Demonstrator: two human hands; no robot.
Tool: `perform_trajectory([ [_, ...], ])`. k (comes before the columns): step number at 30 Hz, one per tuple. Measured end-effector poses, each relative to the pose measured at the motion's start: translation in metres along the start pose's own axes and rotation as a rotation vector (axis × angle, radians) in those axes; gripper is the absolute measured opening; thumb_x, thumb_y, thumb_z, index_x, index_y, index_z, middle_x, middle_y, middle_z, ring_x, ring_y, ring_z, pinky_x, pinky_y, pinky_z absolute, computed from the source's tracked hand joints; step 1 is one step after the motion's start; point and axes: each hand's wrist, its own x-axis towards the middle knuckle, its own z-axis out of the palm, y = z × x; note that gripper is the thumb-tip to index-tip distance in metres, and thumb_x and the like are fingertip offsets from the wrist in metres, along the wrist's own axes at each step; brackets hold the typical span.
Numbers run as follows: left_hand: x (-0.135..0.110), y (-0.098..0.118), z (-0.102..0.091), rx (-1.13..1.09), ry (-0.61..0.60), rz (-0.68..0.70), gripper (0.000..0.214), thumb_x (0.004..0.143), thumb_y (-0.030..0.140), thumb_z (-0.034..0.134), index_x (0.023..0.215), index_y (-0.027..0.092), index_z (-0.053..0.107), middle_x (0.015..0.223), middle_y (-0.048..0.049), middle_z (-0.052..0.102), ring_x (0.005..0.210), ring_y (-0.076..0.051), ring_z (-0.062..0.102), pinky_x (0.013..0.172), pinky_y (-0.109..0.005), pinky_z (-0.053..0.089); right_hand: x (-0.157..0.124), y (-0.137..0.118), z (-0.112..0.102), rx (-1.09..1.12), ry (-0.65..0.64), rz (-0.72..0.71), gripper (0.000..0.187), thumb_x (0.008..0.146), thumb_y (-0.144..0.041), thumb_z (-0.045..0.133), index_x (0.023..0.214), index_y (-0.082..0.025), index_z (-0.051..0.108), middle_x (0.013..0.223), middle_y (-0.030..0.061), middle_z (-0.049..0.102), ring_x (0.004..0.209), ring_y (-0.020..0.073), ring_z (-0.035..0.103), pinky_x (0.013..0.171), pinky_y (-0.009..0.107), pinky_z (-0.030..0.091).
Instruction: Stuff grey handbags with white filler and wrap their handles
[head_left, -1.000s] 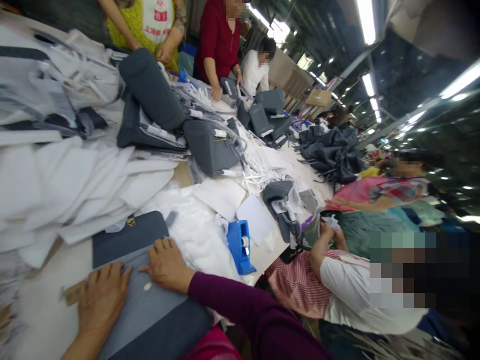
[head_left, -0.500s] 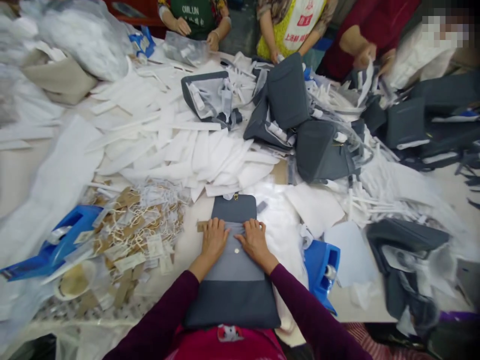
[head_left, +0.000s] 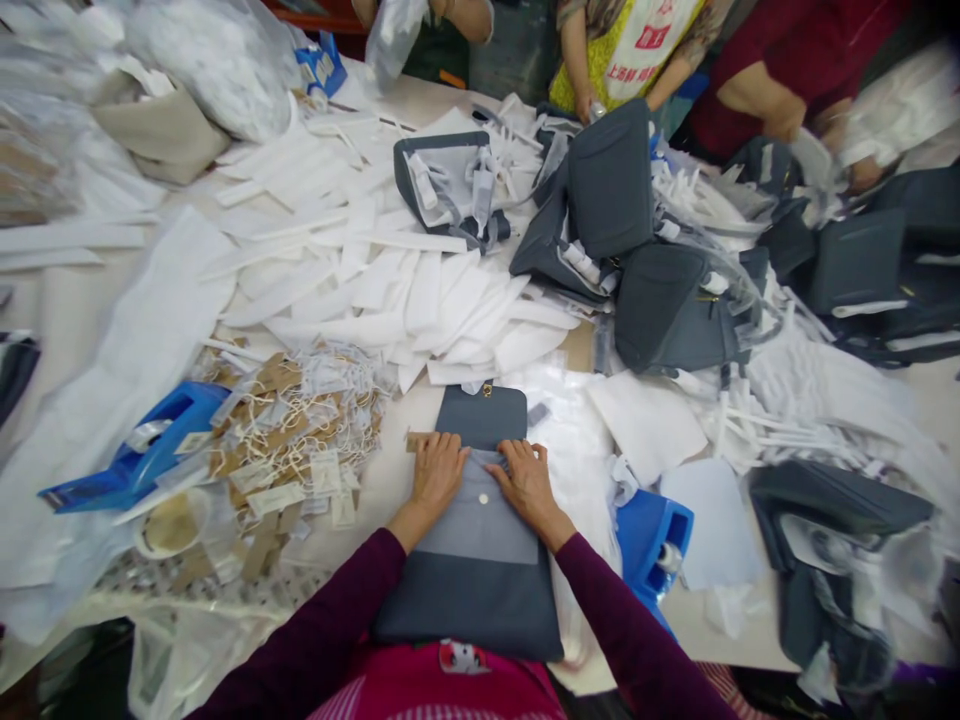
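Observation:
A dark grey flap bag (head_left: 465, 605) lies flat in front of me, its flap (head_left: 480, 418) opened away from me with a gold clasp at the far end. Over the upper part of its body is a thin translucent grey sheet (head_left: 469, 530), with a pale round dot showing on it. At the sheet's far left corner is my left hand (head_left: 437, 485), fingers curled over the edge. My right hand (head_left: 529, 490) grips the far right corner, thumb pointing inward. A small brown tag (head_left: 416, 440) pokes out left of the bag.
Left lies a heap of string tags (head_left: 300, 430) beside a blue tape dispenser (head_left: 142, 450); a second blue dispenser (head_left: 652, 540) stands right. White padding strips (head_left: 420, 300) cover the middle. Dark bags (head_left: 660, 305) are piled beyond. Co-workers' hands (head_left: 589, 105) move across the table.
My view has shifted slightly, so the table's things sit further right. Both hands stay at the sheet's far edge. Across the table, a co-worker has raised a clear plastic bag.

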Motion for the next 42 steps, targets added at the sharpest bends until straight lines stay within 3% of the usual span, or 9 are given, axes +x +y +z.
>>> perform_trajectory([
  [5, 0.004, -0.004, 0.003, 0.006, -0.028, 0.007, 0.031, 0.098, 0.033, 0.03, 0.087, 0.02, 0.055, 0.089, -0.0095, 0.062, 0.092, -0.027, 0.052, 0.083, -0.041, 0.033, 0.002, 0.01, 0.005, 0.035, -0.02, -0.015, 0.016, 0.098, -0.022, 0.04, 0.107, -0.021, 0.053, 0.1, 0.0051, 0.063, 0.091, 0.02, 0.054, 0.09, 0.035, 0.029],
  [10, 0.009, -0.008, 0.007, -0.001, -0.039, -0.04, 0.027, 0.098, 0.028, 0.032, 0.089, 0.019, 0.056, 0.086, -0.0078, 0.063, 0.087, -0.024, 0.054, 0.082, -0.039, 0.035, 0.002, 0.017, 0.016, 0.011, 0.0, -0.033, 0.017, 0.098, -0.021, 0.039, 0.098, -0.022, 0.056, 0.096, 0.0035, 0.061, 0.09, 0.0184, 0.053, 0.091, 0.035, 0.027],
  [14, 0.008, -0.006, 0.003, 0.02, 0.012, -0.091, 0.024, 0.095, 0.019, 0.034, 0.1, 0.016, 0.057, 0.102, -0.0119, 0.061, 0.098, -0.027, 0.052, 0.09, -0.046, 0.035, 0.002, 0.02, 0.02, 0.04, 0.008, -0.049, 0.02, 0.098, -0.021, 0.038, 0.092, -0.022, 0.056, 0.089, 0.002, 0.061, 0.086, 0.0172, 0.053, 0.091, 0.036, 0.026],
  [18, -0.002, 0.0, -0.003, -0.048, 0.004, 0.181, 0.03, 0.094, 0.017, 0.039, 0.12, 0.02, 0.054, 0.126, -0.0098, 0.054, 0.118, -0.024, 0.044, 0.105, -0.044, 0.028, 0.002, 0.022, 0.021, 0.082, 0.021, -0.062, 0.022, 0.097, -0.016, 0.035, 0.092, -0.021, 0.056, 0.089, 0.0017, 0.061, 0.085, 0.0168, 0.053, 0.091, 0.036, 0.026],
  [22, -0.017, 0.002, -0.003, -0.131, -0.158, 0.469, 0.048, 0.091, 0.042, 0.051, 0.136, 0.027, 0.044, 0.137, -0.0061, 0.049, 0.126, -0.024, 0.039, 0.11, -0.044, 0.024, 0.003, 0.027, 0.023, 0.141, -0.008, -0.092, 0.024, 0.095, -0.012, 0.033, 0.094, -0.021, 0.055, 0.089, 0.0017, 0.061, 0.087, 0.0161, 0.054, 0.091, 0.035, 0.027],
  [29, -0.024, -0.005, 0.002, -0.139, -0.183, 0.469, 0.06, 0.088, 0.054, 0.051, 0.142, 0.034, 0.036, 0.144, -0.0055, 0.044, 0.131, -0.025, 0.035, 0.112, -0.049, 0.019, 0.003, 0.047, 0.007, -0.002, -0.047, -0.164, 0.025, 0.088, -0.007, 0.042, 0.095, -0.022, 0.061, 0.093, 0.0051, 0.059, 0.092, 0.0209, 0.05, 0.083, 0.035, 0.032],
  [33, -0.023, -0.009, 0.004, -0.164, -0.207, 0.475, 0.064, 0.086, 0.054, 0.053, 0.144, 0.035, 0.033, 0.146, -0.005, 0.043, 0.133, -0.025, 0.035, 0.112, -0.049, 0.02, 0.004, 0.062, -0.015, -0.063, 0.031, -0.078, 0.031, 0.082, -0.001, 0.043, 0.095, -0.021, 0.062, 0.095, 0.0068, 0.059, 0.091, 0.0224, 0.049, 0.078, 0.035, 0.035],
  [38, -0.02, -0.014, 0.01, -0.145, -0.224, 0.47, 0.067, 0.088, 0.047, 0.055, 0.146, 0.039, 0.023, 0.149, -0.0031, 0.041, 0.133, -0.026, 0.037, 0.111, -0.052, 0.025, 0.01, 0.074, -0.025, 0.103, 0.156, 0.072, 0.026, 0.082, -0.003, 0.042, 0.089, -0.019, 0.06, 0.088, 0.0062, 0.058, 0.086, 0.021, 0.053, 0.077, 0.033, 0.039],
  [42, -0.019, -0.016, 0.013, -0.083, -0.185, 0.492, 0.073, 0.085, 0.046, 0.06, 0.146, 0.043, 0.02, 0.148, -0.0003, 0.042, 0.131, -0.026, 0.041, 0.109, -0.05, 0.03, 0.028, 0.062, -0.016, 0.245, 0.187, 0.043, 0.024, 0.083, -0.005, 0.04, 0.088, -0.02, 0.058, 0.085, 0.0045, 0.057, 0.081, 0.0191, 0.055, 0.073, 0.03, 0.042],
])
